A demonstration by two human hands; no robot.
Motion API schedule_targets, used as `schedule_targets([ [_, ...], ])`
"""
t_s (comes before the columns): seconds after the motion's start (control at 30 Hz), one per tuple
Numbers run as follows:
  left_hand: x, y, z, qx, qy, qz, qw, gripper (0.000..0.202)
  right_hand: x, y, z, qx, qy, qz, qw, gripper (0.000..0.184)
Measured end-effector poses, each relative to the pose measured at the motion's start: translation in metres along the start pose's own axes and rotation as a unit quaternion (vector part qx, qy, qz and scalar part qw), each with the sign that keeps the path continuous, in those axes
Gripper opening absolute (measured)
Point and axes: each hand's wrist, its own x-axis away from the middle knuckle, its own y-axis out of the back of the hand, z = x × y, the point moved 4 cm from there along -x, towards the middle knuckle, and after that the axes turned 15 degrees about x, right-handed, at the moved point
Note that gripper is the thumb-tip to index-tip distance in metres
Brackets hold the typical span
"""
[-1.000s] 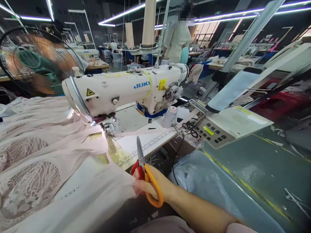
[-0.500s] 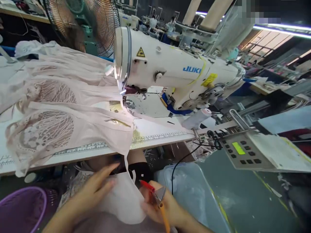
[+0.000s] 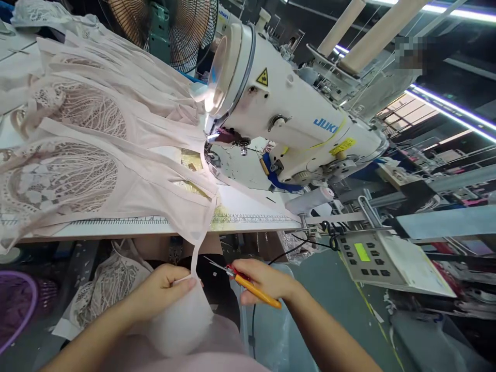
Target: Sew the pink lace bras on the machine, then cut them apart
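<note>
My left hand [image 3: 161,289] pinches a piece of pale pink fabric [image 3: 182,320] in my lap, where a narrow strip [image 3: 196,253] hangs down from the garments on the table. My right hand [image 3: 263,281] grips orange-handled scissors [image 3: 248,283], whose blades point left toward the strip, just short of my left fingers. Pale pink garments with lace panels [image 3: 77,155] lie spread on the sewing table [image 3: 127,227], left of the white JUKI sewing machine [image 3: 294,124].
A control panel [image 3: 368,256] with a green display hangs at the table's right end. A thread cone [image 3: 310,200] lies by the machine. A fan [image 3: 170,26] stands behind. A purple basket [image 3: 15,305] is at lower left; a plastic-lined bin [image 3: 271,330] sits below my right hand.
The view has tilted down and left. My left hand has closed into a pinch on the fabric, and my right hand has raised the scissors to the hanging strip.
</note>
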Motion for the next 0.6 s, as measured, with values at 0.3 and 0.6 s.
schedule_targets([
  [0.3, 0.000, 0.002, 0.006, 0.005, 0.011, 0.044, 0.999, 0.042, -0.035, 0.024, 0.021, 0.132, 0.029, 0.103, 0.986, 0.058],
  [0.6, 0.002, 0.009, 0.006, 0.005, 0.016, 0.049, 0.999, 0.046, -0.037, 0.030, 0.018, 0.125, -0.012, 0.090, 0.988, 0.062],
])
